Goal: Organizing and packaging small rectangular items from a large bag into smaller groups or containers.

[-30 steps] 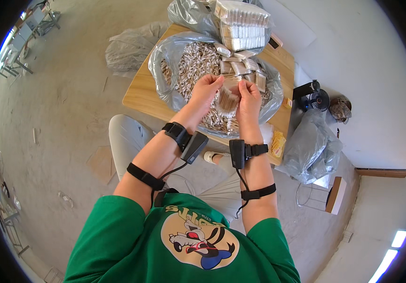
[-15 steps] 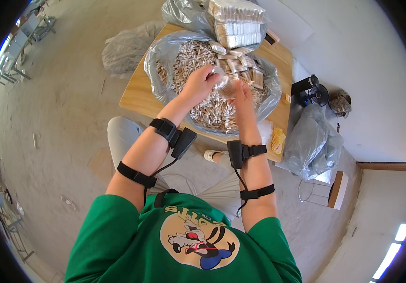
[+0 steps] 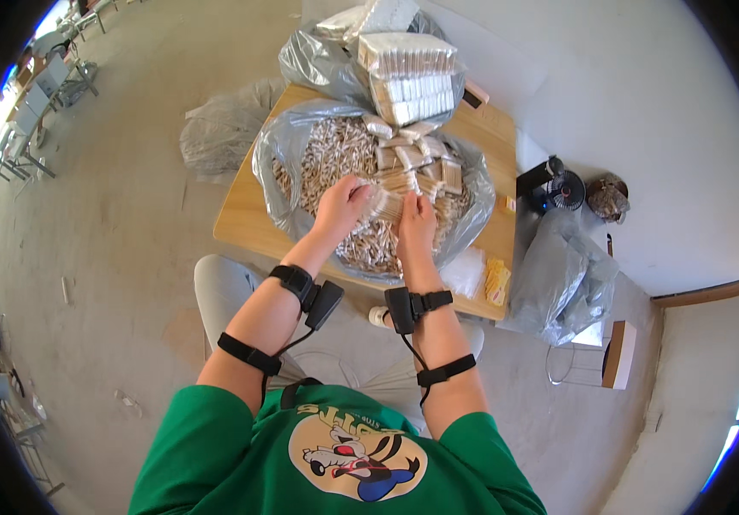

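Between my two hands is a small clear plastic bag of cotton swabs (image 3: 384,206), held above the loose swabs. My left hand (image 3: 339,210) is closed on its left edge, thumb and fingers pinched. Fingers of my right hand (image 3: 417,227) grip the right side of the same bag. Below lies a heap of loose cotton swabs (image 3: 335,154) inside a large grey plastic bag (image 3: 271,142) with its mouth spread wide. Several filled swab packs (image 3: 408,154) rest on the heap's right side, just beyond my hands.
The wooden table (image 3: 241,210) carries everything. Stacked swab packs (image 3: 417,99) stand at its far side. Clear bags (image 3: 464,273) and yellow slips (image 3: 496,281) lie near its right corner. A black fan (image 3: 565,190) and a grey plastic bag (image 3: 563,283) are to the right.
My hands have come down and nearer to me in the picture. The bag between them now shows a flat row of swabs. The view has shifted, so the table sits lower.
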Available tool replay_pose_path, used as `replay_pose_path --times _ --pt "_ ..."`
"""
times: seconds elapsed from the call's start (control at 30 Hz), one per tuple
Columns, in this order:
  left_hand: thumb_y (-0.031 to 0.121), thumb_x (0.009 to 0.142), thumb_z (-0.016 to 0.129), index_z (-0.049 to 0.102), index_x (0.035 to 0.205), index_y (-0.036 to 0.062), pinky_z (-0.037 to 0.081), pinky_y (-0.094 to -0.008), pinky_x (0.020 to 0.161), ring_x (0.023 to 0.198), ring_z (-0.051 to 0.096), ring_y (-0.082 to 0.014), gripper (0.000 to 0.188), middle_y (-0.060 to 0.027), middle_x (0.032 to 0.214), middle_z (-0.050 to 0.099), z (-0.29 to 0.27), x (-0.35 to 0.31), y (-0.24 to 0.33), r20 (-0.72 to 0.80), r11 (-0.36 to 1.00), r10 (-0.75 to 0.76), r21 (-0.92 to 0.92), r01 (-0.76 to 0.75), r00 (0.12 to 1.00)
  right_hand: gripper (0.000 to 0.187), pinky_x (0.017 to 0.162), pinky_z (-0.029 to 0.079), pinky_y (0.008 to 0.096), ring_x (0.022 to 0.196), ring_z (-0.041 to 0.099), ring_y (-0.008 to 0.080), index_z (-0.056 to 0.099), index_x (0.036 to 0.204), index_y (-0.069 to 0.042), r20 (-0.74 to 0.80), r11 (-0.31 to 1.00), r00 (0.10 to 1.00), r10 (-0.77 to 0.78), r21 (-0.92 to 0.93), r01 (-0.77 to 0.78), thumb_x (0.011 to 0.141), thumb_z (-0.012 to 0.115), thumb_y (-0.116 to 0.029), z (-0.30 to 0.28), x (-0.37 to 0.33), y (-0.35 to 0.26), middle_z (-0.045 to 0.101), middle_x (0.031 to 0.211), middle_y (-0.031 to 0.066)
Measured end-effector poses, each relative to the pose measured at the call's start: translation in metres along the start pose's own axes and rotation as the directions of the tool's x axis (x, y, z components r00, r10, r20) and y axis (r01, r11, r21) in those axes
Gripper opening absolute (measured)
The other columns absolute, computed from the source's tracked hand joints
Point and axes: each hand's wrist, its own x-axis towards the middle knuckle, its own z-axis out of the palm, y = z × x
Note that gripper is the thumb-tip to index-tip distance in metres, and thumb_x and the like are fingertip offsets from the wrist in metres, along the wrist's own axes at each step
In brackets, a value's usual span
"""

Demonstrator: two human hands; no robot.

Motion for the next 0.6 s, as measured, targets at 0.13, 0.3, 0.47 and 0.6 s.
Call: replay_pose_path --times 0.13,0.3,0.47,0.6 --pt "0.026 0.085 0.058 0.044 0.074 -0.0002 0.037 -0.0353 0.052 0.054 0.04 -0.023 0.032 -0.0142 0.06 0.046 -0.001 0.006 -0.01 -0.03 0.993 -0.119 0.023 0.12 0.992 0.034 0.062 0.04 0.0336 0.066 0.053 0.0211 0.058 0.081 0.003 -0.029 0.993 0.994 0.105 0.058 -0.103 0.09 0.051 -0.029 -0.01 0.015 0.014 0.059 0.073 0.0135" --pt "0.026 0.086 0.057 0.045 0.076 -0.0011 0.038 -0.0389 0.054 0.055 0.046 -0.03 0.032 -0.017 0.062 0.049 -0.008 0.018 -0.024 -0.185 0.994 -0.107 -0.006 0.108 0.977 0.033 0.065 0.042 0.0354 0.068 0.055 0.0261 0.058 0.082 0.002 -0.074 0.993 0.996 -0.041 -0.109 0.033 0.089 0.052 -0.029 -0.008 0.031 0.017 0.06 0.076 0.015" --pt "0.025 0.085 0.058 0.048 0.076 -0.0004 0.04 -0.0415 0.056 0.062 0.052 -0.0373 0.029 -0.0192 0.066 0.054 -0.021 0.032 -0.027 -0.167 0.987 -0.086 0.119 0.106 0.982 0.028 0.07 0.044 0.0388 0.074 0.057 0.0324 0.056 0.093 0.0 -0.037 0.976 0.992 -0.12 -0.185 0.111 0.09 0.051 -0.027 -0.01 0.047 -0.003 0.06 0.083 0.0171" --pt "0.022 0.085 0.058 0.049 0.077 0.0012 0.04 -0.0413 0.055 0.061 0.051 -0.0377 0.024 -0.0185 0.065 0.054 -0.028 0.032 -0.007 -0.191 0.995 0.003 0.098 0.016 0.982 0.027 0.068 0.045 0.0424 0.073 0.056 0.0357 0.051 0.107 -0.002 0.057 0.441 0.626 -0.778 -0.66 0.608 0.091 0.049 -0.024 -0.007 0.024 -0.041 0.058 0.088 0.0158"
